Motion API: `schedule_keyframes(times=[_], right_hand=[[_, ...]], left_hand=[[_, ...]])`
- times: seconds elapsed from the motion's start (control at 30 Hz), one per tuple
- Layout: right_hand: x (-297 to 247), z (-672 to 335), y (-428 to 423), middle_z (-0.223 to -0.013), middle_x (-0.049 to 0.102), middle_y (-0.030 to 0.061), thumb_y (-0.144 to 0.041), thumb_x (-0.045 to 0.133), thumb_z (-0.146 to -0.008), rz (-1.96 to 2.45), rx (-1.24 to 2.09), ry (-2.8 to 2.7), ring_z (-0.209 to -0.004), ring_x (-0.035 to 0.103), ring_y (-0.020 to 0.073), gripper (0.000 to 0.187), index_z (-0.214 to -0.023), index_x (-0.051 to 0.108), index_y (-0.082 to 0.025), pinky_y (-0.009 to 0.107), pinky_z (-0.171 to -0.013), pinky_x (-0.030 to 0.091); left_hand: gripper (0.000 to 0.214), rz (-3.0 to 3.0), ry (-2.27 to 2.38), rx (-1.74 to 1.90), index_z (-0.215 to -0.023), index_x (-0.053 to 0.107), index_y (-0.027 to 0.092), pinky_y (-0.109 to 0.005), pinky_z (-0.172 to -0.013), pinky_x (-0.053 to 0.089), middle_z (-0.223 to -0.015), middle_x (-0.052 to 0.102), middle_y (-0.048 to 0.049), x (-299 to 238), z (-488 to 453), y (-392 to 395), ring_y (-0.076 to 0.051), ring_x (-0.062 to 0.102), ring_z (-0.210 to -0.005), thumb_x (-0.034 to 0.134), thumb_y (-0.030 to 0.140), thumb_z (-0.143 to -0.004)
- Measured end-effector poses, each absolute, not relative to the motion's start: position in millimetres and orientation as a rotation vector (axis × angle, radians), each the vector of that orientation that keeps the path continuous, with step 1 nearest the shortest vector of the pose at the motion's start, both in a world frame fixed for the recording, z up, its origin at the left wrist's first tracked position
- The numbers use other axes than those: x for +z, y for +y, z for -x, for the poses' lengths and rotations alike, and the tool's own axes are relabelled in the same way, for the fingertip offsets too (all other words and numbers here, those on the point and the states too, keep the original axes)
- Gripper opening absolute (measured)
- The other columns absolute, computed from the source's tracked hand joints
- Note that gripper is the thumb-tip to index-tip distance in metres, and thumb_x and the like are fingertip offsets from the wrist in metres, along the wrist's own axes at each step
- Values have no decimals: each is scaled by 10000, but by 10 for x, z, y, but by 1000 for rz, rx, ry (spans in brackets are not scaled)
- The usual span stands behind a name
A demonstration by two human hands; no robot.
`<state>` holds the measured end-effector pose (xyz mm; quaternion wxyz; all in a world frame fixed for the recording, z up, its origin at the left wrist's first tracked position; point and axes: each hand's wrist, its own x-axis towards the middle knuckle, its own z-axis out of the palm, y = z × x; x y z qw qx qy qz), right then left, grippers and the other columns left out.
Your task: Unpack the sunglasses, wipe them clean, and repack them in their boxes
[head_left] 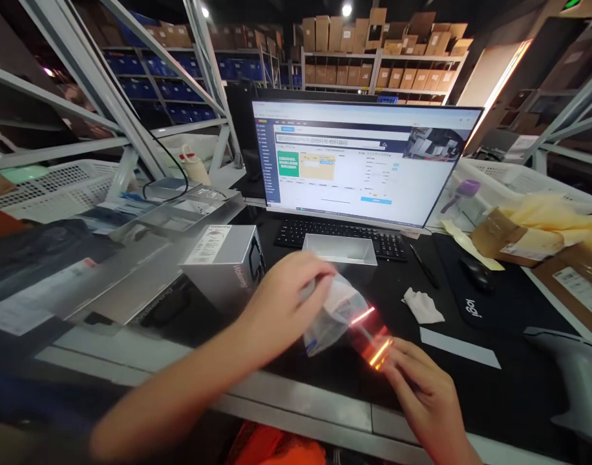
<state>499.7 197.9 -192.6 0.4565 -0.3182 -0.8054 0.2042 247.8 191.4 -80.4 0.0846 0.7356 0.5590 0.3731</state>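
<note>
Both my hands hold a small clear plastic bag with a white label, just above the black desk mat in front of the keyboard. My left hand grips the bag's upper left side with curled fingers. My right hand pinches its lower right end. A red scanner light falls in bright stripes across the bag and my right fingertips. The source of that light is not visible.
A lit monitor stands behind the keyboard. A silver box sits left of my hands, with trays and white baskets beyond. A mouse, pen, crumpled paper, parcels and a grey scanner handle lie to the right.
</note>
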Motion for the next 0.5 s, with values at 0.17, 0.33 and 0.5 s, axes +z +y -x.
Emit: schedule_keyframes(times=[0.17,0.33,0.5], right_hand=[[-2030,-4981,1976,-1048,775,89,-187,637,-910,803,620,-1951,-919,760,233,257,-1108,783,-261,260,-782,635],[-2096,-4906,1907,-1073,762,109,-135,627,-894,706,594,-2017,-921,761,227,292,-1125,771,-240,243,-785,630],[-2148,-4853,1803,-1100,746,136,-116,609,-894,732,563,-2048,-970,752,252,282,-1118,757,-203,283,-824,636]], left_hand=[[40,-1892,2081,1146,-777,642,216,-265,-622,419,-714,606,13,-1553,-2537,1425,-153,571,-673,667,228,-806],[249,-1926,2249,1092,-617,549,206,-282,-566,364,-629,586,12,-1765,-2770,1533,-158,568,-615,705,289,-792],[260,-2074,2140,1246,-701,580,198,-284,-607,401,-665,608,-16,-1800,-2817,1637,-157,590,-650,506,184,-950]])
